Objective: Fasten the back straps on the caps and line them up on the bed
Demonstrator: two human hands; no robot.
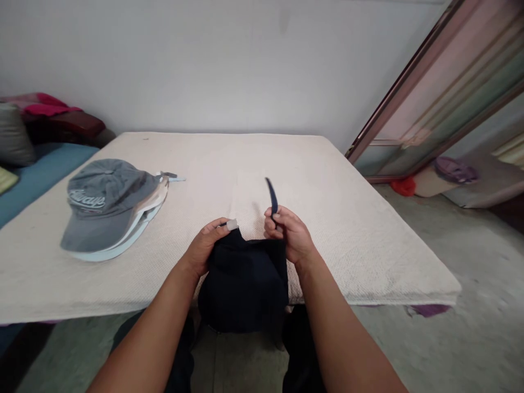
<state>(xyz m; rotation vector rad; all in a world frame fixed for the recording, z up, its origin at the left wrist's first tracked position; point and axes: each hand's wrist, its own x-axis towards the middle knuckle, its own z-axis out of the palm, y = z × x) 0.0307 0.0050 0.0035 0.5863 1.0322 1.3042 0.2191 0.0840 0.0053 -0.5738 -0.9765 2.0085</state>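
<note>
A dark navy cap (245, 284) is held between my hands at the table's front edge, its back opening facing away from me. My left hand (207, 243) is closed on the cap's left side, by a pale metal buckle (232, 224). Pinched in my right hand (292, 232) is the cap's dark adjusting strap (272, 192), its loose end pointing up. The strap is apart from the buckle. On the left of the table lies a stack of caps, with a grey cap (108, 202) bearing white lettering on top and paler caps under it.
A cream textured cover (360, 240) lies over the table. Behind it stands a white wall (229, 65). To the left are a blue cushioned seat (61, 158) and a grey pillow (14, 134). A framed sliding door (417, 98) stands at right.
</note>
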